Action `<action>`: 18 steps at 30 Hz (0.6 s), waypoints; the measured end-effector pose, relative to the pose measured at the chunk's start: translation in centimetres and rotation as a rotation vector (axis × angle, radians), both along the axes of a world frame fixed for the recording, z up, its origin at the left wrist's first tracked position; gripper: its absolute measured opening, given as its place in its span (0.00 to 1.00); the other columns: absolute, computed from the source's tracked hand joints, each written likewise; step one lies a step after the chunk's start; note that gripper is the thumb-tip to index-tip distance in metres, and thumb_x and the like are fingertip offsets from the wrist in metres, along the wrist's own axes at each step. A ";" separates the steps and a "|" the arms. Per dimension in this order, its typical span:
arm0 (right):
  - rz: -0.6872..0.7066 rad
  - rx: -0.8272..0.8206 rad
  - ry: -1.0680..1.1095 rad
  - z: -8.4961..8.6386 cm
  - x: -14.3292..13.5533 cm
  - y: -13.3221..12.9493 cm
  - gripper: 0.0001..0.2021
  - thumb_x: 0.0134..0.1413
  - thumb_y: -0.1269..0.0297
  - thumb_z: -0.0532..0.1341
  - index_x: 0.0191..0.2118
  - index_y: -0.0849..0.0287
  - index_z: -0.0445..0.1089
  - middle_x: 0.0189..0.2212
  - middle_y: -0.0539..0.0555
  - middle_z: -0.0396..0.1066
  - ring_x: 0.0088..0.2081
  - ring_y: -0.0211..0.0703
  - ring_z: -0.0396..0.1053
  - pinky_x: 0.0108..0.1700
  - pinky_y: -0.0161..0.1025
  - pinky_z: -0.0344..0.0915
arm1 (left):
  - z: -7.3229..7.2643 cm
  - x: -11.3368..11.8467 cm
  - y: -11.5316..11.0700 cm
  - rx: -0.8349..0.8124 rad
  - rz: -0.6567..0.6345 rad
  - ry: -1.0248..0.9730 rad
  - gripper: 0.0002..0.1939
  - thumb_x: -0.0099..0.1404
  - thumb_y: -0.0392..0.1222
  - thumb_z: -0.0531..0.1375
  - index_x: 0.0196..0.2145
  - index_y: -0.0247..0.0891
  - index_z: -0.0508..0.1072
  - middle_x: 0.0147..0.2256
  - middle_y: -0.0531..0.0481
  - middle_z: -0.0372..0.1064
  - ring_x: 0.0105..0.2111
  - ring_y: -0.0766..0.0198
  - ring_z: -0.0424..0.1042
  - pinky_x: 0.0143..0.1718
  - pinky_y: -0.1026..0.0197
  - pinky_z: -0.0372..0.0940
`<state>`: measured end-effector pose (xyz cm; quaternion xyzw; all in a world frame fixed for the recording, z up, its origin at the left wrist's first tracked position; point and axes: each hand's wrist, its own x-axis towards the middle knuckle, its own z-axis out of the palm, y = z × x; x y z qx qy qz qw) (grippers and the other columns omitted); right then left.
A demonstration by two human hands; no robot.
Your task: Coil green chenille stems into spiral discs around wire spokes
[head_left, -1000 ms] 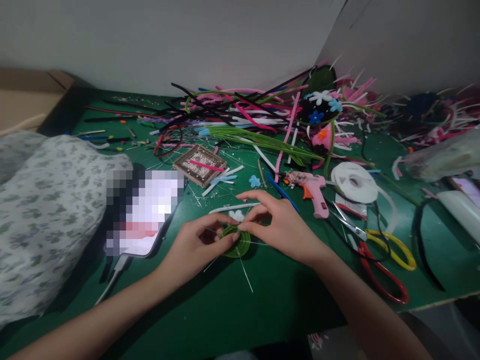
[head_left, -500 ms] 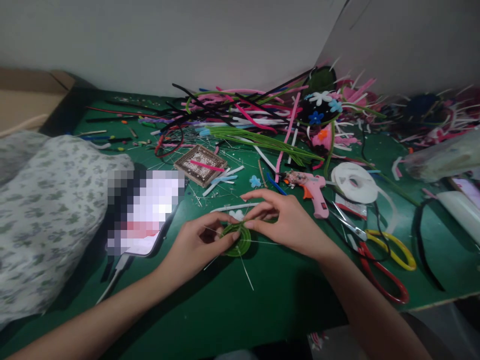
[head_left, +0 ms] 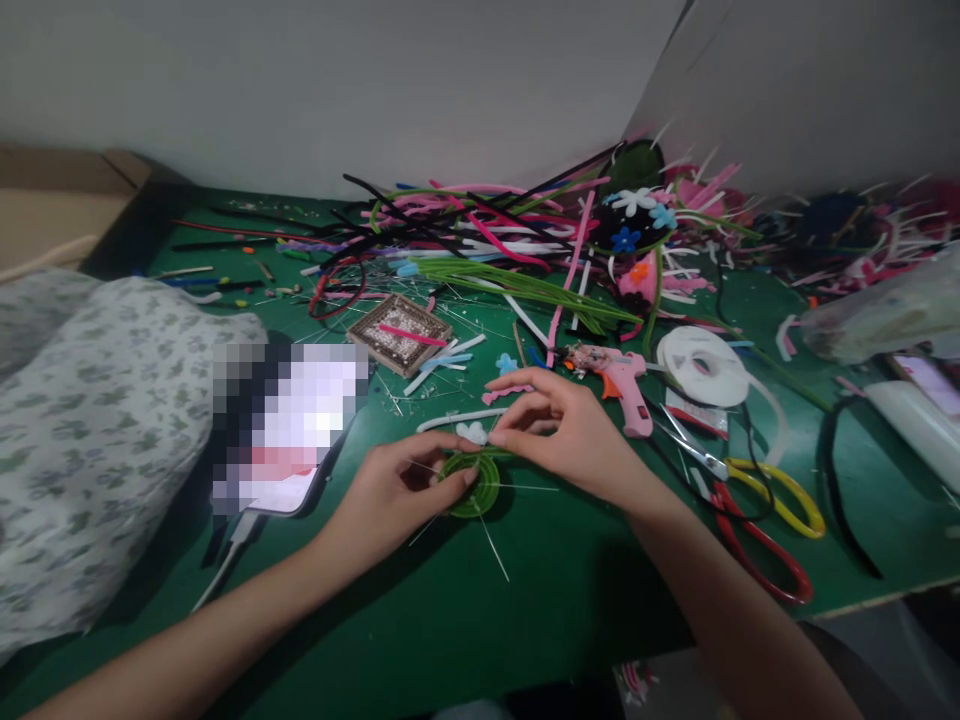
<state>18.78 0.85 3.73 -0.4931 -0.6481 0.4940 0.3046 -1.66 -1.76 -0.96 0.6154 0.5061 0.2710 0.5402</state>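
A round coil of green pipe cleaner (head_left: 486, 490) with thin wires sticking out around it is pinched at its left side by my left hand (head_left: 409, 478), thumb on top. At the coil's upper right, the thumb and index finger of my right hand (head_left: 559, 425) are pressed together; what lies between the tips is too small to make out. A loose green length runs from the coil under those right fingers. Just beyond the fingertips lies a white flower (head_left: 472, 433), with a white pipe cleaner (head_left: 450, 420) behind it.
Right of my hands are a pink glue gun (head_left: 619, 375), a white ribbon roll (head_left: 701, 365) and red-and-yellow scissors (head_left: 757, 530). A phone (head_left: 300, 425) and floral cloth (head_left: 135, 400) lie left. Green pipe cleaners (head_left: 517, 280), a patterned square (head_left: 401, 335) and a blue flower (head_left: 507, 363) lie behind.
My right fingertips have shifted slightly up and off the coil's top, uncovering more of it and the white flower. My left hand keeps its hold. The view has moved slightly.
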 end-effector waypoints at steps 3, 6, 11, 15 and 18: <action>-0.144 0.039 0.079 0.1 0.7 0.7 0.16 0.47 0.65 0.67 0.44 0.57 0.67 0.29 0.49 0.75 0.34 0.39 0.74 0.39 0.37 0.70 | -0.1 0.0 0.0 0.010 -0.001 0.003 0.15 0.60 0.48 0.62 0.42 0.38 0.75 0.27 0.52 0.68 0.23 0.68 0.62 0.23 0.66 0.58; -0.154 0.029 0.074 0.1 1.2 1.0 0.17 0.45 0.64 0.68 0.43 0.57 0.67 0.29 0.50 0.75 0.34 0.40 0.75 0.38 0.37 0.70 | -0.3 0.1 0.0 0.010 0.004 -0.007 0.15 0.60 0.48 0.62 0.43 0.38 0.75 0.28 0.52 0.68 0.23 0.68 0.62 0.23 0.66 0.58; 0.112 -0.078 -0.051 -0.3 1.1 0.6 0.17 0.44 0.67 0.68 0.43 0.55 0.68 0.29 0.50 0.76 0.32 0.41 0.74 0.34 0.37 0.68 | -0.3 0.2 0.0 -0.004 0.014 -0.024 0.16 0.59 0.48 0.63 0.42 0.37 0.75 0.29 0.50 0.69 0.23 0.68 0.63 0.24 0.66 0.59; 0.103 -0.080 -0.063 -0.4 1.0 0.4 0.16 0.44 0.68 0.67 0.41 0.54 0.67 0.29 0.49 0.76 0.31 0.41 0.74 0.32 0.36 0.67 | -0.2 0.2 0.0 -0.019 0.020 -0.024 0.16 0.59 0.48 0.63 0.42 0.37 0.76 0.28 0.50 0.69 0.23 0.68 0.62 0.23 0.66 0.57; 0.104 -0.083 -0.064 -0.2 1.2 0.4 0.15 0.45 0.68 0.67 0.41 0.54 0.67 0.29 0.49 0.76 0.32 0.42 0.74 0.32 0.36 0.67 | -0.3 0.1 0.0 -0.018 0.013 -0.007 0.17 0.59 0.48 0.63 0.43 0.37 0.76 0.26 0.51 0.68 0.22 0.68 0.61 0.22 0.66 0.56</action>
